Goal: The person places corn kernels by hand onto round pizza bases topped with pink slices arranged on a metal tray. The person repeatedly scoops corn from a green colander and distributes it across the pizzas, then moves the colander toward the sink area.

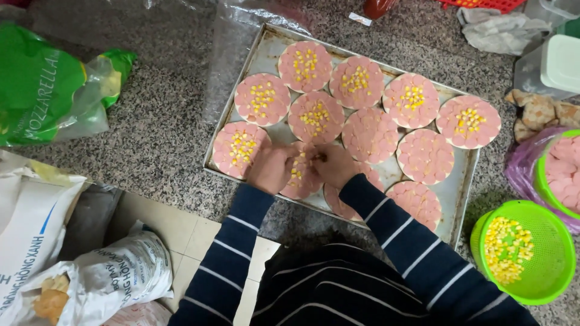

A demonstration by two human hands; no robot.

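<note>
Head view: corn (297, 171) lies beneath both fingers (314, 158).

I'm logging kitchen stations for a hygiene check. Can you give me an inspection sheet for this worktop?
Surface: speckled granite counter; a metal baking tray lies on it.
Job's things: round pizza bases covered with pink sausage slices fill the tray; seven carry corn, including the one under the hands. A green colander of corn stands to the right.
Clutter: green cheese bag, clear plastic wrap, green bowl of sausage slices, white lidded container.
Hands: left hand and right hand rest together on a front-row base, spreading corn.
Cables: nothing seen.
Surroundings: white sacks on the tiled floor at left.
</note>
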